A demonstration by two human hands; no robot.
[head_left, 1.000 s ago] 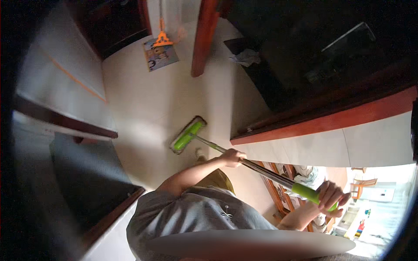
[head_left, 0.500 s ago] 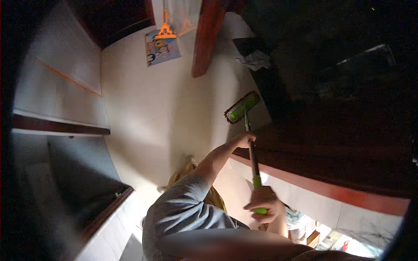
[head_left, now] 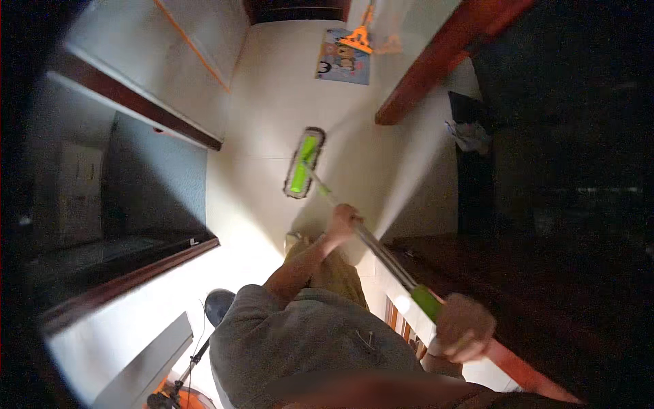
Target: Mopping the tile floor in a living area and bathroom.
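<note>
A flat mop with a green plate and a dark shaggy fringe point(head_left: 304, 163) lies on the pale tiled floor ahead of my feet. Its metal pole point(head_left: 385, 253) slants from there down to the lower right, across the front of my body. Partway along the pole, my left hand point(head_left: 345, 218) is wrapped round it. My right hand point(head_left: 464, 328) grips the upper end, at the green handle sleeve point(head_left: 427, 302). Fingers of both hands are closed.
An orange mop point(head_left: 357, 39) stands at a picture mat point(head_left: 344, 65) at the far end. A red-brown wooden post point(head_left: 436, 65) rises to the right, near a crumpled pale bag point(head_left: 470, 136). Left is a dark doorway; a black stand point(head_left: 187, 375) sits behind me.
The mop head has swept left from beside the dark right-hand side to mid-floor and turned more lengthwise. Both hands keep their hold, and my view has swung left.
</note>
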